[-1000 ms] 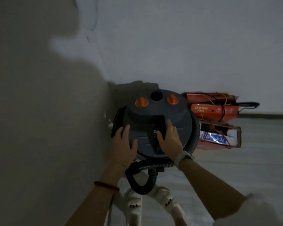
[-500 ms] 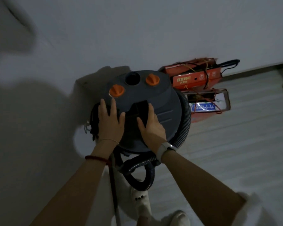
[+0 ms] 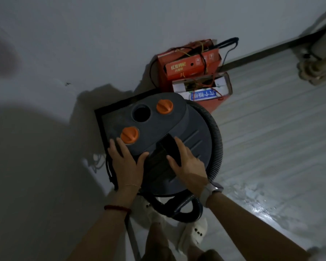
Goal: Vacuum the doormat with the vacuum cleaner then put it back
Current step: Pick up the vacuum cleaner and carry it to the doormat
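Observation:
A round dark grey vacuum cleaner with two orange knobs stands on the floor by the wall, seen from above. Its ribbed black hose curls round its right side and loops under the near edge. My left hand lies flat on the lid's left part, fingers straight, just below an orange knob. My right hand rests on the lid beside the dark handle recess, fingers straight. A dark-edged mat shows under the far left of the cleaner.
Red cardboard boxes tied with string lean against the wall behind the cleaner. A white wall runs along the left and top. My feet in white clogs stand just below the hose loop. Pale floor spreads to the right.
The view has tilted and moved closer over the cleaner. Both hands stay flat on the lid. The cleaner now sits nearer the wall and boxes.

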Demonstrator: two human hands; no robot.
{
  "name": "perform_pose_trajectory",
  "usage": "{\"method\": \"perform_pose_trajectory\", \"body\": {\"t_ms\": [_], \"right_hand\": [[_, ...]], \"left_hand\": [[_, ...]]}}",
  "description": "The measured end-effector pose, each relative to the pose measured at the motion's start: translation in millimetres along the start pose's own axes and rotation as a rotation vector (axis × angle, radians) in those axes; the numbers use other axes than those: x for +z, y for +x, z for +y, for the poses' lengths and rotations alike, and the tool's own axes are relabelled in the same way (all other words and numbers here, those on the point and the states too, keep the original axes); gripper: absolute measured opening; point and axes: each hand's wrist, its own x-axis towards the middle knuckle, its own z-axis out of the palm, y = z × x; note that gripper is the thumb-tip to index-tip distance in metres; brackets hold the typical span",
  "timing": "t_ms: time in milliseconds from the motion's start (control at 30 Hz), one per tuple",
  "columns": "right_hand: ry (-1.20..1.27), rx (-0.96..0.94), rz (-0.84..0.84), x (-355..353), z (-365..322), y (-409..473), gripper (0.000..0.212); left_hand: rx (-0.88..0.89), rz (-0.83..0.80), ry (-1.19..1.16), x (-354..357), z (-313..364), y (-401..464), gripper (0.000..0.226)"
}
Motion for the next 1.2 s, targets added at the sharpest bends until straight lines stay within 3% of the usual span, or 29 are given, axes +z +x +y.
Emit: {"method": "perform_pose_trajectory", "body": {"t_ms": [267, 367, 533, 700, 967, 1200], "right_hand": [[-0.023, 0.034, -0.007, -41.9, 68.4, -64.0, 0.064], [0.029, 0.104, 0.019, -49.8, 88.9, -94.9, 0.069], [0.115, 0.296, 0.076, -65.7, 120.5, -141.7, 0.063], [0.228, 0.456, 0.225, -82.3, 150.1, -166.4, 0.064], [0.298, 0.697, 0.486, -131.0, 227.0, -188.4, 0.066], [0.302, 0.842, 0.707, -183.4, 303.5, -193.8, 0.065]], "left_hand": [[0.017, -0.055, -0.071, 54.2, 28.5, -82.0, 0.100], [0.083, -0.126, -0.078, 70.7, 37.1, -104.0, 0.105], [0.254, -0.256, 0.024, 97.4, 57.1, -124.3, 0.092], [0.428, -0.381, 0.171, 127.9, 104.8, -124.1, 0.093], [0.701, -0.667, 0.210, 212.8, 214.9, -128.3, 0.089], [0.871, -0.817, 0.243, 302.7, 319.8, -147.8, 0.090]]}}
